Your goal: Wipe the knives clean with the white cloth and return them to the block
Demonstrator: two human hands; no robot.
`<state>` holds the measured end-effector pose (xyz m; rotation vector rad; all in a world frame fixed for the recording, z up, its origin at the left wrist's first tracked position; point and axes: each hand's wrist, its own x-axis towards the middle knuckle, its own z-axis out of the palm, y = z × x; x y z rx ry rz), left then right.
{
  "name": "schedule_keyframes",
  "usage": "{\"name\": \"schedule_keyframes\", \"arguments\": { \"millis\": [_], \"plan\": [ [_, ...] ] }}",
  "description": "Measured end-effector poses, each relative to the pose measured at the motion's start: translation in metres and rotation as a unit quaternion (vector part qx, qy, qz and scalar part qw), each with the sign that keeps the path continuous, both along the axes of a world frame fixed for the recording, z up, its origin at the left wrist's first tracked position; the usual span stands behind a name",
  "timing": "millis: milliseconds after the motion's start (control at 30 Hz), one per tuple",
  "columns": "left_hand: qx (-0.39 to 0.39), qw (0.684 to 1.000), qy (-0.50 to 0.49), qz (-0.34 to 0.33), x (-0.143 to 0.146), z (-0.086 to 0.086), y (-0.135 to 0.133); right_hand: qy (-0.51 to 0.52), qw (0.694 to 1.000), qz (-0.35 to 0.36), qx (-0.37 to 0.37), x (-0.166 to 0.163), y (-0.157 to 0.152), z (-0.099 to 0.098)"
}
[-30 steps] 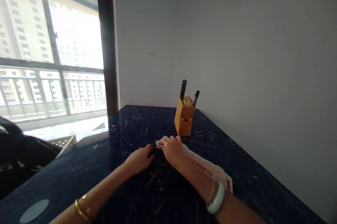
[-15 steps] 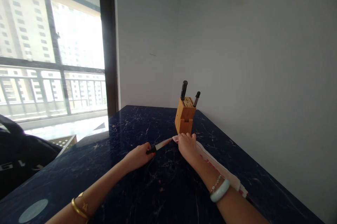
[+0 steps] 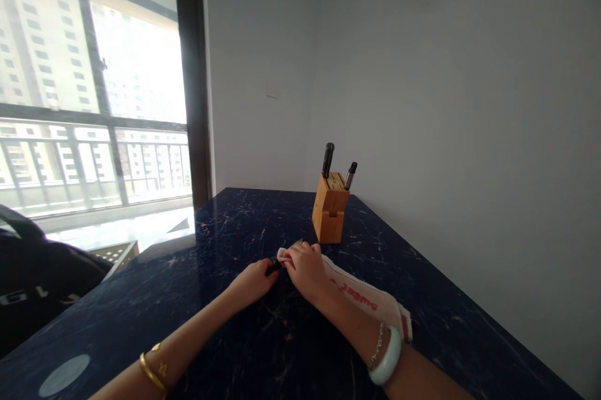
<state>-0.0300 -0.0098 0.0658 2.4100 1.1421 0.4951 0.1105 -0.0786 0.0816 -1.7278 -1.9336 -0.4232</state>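
A honey-coloured, slant-topped wooden knife block [image 3: 330, 221] stood on a dark blue, pale-veined, glossy table [image 3: 244, 218], at one o'clock from a person's two bare hands. Two handles rose from its slotted top: a tall black handle [image 3: 328, 161] at eleven o'clock and a shorter black-and-metallic handle [image 3: 350, 176] at one o'clock. The slots were too small to count.

Just this side of the block, the left hand [image 3: 253, 281] was closed around one black-handled knife [image 3: 273, 267], which pointed toward two o'clock. The right hand [image 3: 306, 268] pinched one off-white cloth [image 3: 361, 292] over the blade, most of it hidden by fabric and fingers. The cloth trailed toward four o'clock beneath the right forearm, its red lettering, upside down to the camera, reading "sweet" above a red-banded end.

One gold bangle [image 3: 151, 376] circled the left wrist; one pale, milky-green bangle [image 3: 387, 359] and one silver-toned chain bracelet [image 3: 377, 347] sat on the right. At nine o'clock, a black bag [image 3: 42, 268] bore pale characters, cut off and not fully legible.
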Motion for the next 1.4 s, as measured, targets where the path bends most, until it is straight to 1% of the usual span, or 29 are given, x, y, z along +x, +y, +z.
{"name": "schedule_keyframes", "arguments": {
  "millis": [133,300,433,567,733,867,967,1033,1133,1200,1300,1400],
  "plan": [
    [0.017,1.000,0.014,0.002,-0.001,-0.003,-0.003,0.009,1.000,0.003,-0.014,0.000,0.000,0.000],
    [0.030,0.999,0.015,0.001,0.000,-0.002,-0.007,0.007,1.000,-0.024,-0.014,0.000,0.000,0.007],
    [0.029,0.999,0.020,0.003,-0.001,-0.002,-0.006,-0.009,1.000,-0.005,-0.027,-0.001,-0.001,0.006],
    [0.038,0.999,0.022,-0.015,-0.001,-0.003,-0.005,-0.011,1.000,-0.017,-0.011,-0.003,-0.002,0.006],
    [0.027,0.999,0.012,-0.011,-0.002,-0.001,-0.006,-0.020,1.000,-0.003,-0.022,-0.004,-0.004,0.008],
    [0.020,1.000,0.006,-0.019,-0.002,-0.002,-0.006,-0.022,1.000,-0.020,-0.005,-0.003,-0.005,0.009],
    [0.017,1.000,0.009,-0.023,-0.003,-0.001,-0.004,-0.025,1.000,-0.004,-0.012,-0.002,-0.005,0.009],
    [0.016,1.000,0.005,-0.014,-0.004,0.002,-0.002,-0.023,1.000,-0.002,-0.013,0.001,-0.005,0.009],
    [0.018,0.999,-0.008,0.025,-0.006,0.006,-0.001,-0.018,0.999,-0.038,0.004,0.009,-0.005,0.014],
    [0.019,0.999,-0.017,0.040,-0.007,0.008,-0.001,-0.012,0.998,-0.067,0.016,0.015,-0.006,0.019],
    [0.039,0.998,-0.028,0.035,-0.007,0.004,0.002,-0.005,0.996,-0.089,0.029,0.023,-0.007,0.025],
    [0.070,0.995,-0.061,0.039,-0.007,-0.002,0.006,0.000,0.994,-0.097,0.042,0.028,-0.009,0.029]
  ]
}}
